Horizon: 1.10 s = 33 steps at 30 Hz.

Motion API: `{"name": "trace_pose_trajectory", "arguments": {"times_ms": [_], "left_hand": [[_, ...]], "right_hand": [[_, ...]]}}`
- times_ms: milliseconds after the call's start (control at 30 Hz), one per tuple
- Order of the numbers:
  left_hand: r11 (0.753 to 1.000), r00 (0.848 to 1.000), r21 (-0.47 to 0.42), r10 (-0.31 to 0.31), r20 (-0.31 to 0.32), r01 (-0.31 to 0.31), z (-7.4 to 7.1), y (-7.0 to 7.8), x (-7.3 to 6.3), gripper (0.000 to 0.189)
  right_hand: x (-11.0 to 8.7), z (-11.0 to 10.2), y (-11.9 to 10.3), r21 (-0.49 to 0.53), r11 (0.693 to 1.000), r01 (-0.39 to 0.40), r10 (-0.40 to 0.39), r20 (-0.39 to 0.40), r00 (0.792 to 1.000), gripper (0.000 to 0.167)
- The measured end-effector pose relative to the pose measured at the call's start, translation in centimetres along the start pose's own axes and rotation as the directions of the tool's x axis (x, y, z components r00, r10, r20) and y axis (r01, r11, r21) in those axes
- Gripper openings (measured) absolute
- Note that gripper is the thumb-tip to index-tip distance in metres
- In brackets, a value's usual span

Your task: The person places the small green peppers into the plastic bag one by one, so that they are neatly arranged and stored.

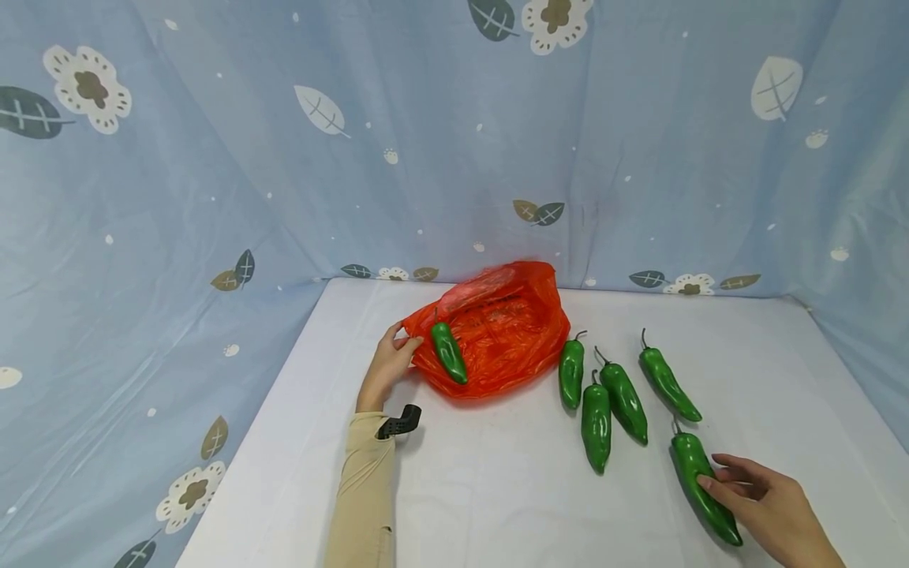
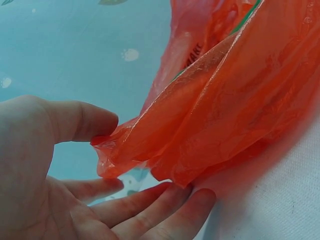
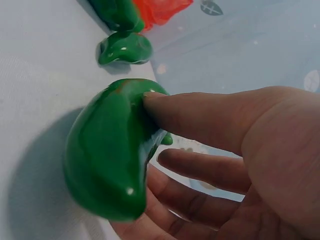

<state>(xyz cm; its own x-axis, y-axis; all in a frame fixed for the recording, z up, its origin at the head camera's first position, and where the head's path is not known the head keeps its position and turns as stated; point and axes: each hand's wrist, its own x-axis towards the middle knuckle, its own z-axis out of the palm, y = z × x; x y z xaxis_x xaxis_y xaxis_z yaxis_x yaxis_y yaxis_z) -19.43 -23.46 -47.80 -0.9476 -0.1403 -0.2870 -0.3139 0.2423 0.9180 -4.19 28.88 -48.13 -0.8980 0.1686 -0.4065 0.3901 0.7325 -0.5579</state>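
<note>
pepper [image 1: 696, 494] in right hand [image 1: 772, 503]; seemingly mid-length

blue curtain [image 1: 426, 173] printed with leaves [image 1: 319, 110] and flowers [image 1: 90, 88], white table [image 1: 490, 489]

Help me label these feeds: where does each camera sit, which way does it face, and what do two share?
Head: worn on the head, facing forward and down at table, bag and peppers; left hand, left sleeve and right hand show.
Left wrist: on that wrist, facing the bag; left thumb and left fingers show.
Right wrist: on that wrist, facing the held pepper; right thumb and right fingers show, a bit of bag at the top.
Shared: head and right wrist both show the right hand, held pepper and bag.
</note>
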Motion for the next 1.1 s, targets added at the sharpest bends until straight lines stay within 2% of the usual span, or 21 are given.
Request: {"name": "trace_pose_trajectory", "arguments": {"times_ms": [367, 633, 900, 1100], "left_hand": [[1.0, 1.0, 0.002, 0.001, 0.003, -0.001, 0.2, 0.1, 0.2, 0.072], [0.999, 0.999, -0.026, 0.033, 0.003, -0.033, 0.1, -0.2, 0.3, 0.07], [0.999, 1.0, -0.038, 0.026, 0.012, -0.025, 0.2, -0.2, 0.2, 0.07], [0.999, 1.0, -0.031, 0.025, 0.018, -0.025, 0.1, 0.0, 0.1, 0.07]], "right_hand": [[0.0, -0.5, -1.2, 0.025, 1.0, 0.001, 0.001, -0.057, 0.998, 0.086], [0.1, -0.9, -2.5, 0.028, 0.997, 0.077, -0.074, -0.084, 0.994, 0.079], [0.0, -1.3, -4.0, 0.021, 0.979, 0.201, -0.196, -0.15, 0.969, 0.069], [0.0, -1.5, -5.9, 0.028, 0.96, 0.278, -0.269, -0.178, 0.947, 0.062]]}}
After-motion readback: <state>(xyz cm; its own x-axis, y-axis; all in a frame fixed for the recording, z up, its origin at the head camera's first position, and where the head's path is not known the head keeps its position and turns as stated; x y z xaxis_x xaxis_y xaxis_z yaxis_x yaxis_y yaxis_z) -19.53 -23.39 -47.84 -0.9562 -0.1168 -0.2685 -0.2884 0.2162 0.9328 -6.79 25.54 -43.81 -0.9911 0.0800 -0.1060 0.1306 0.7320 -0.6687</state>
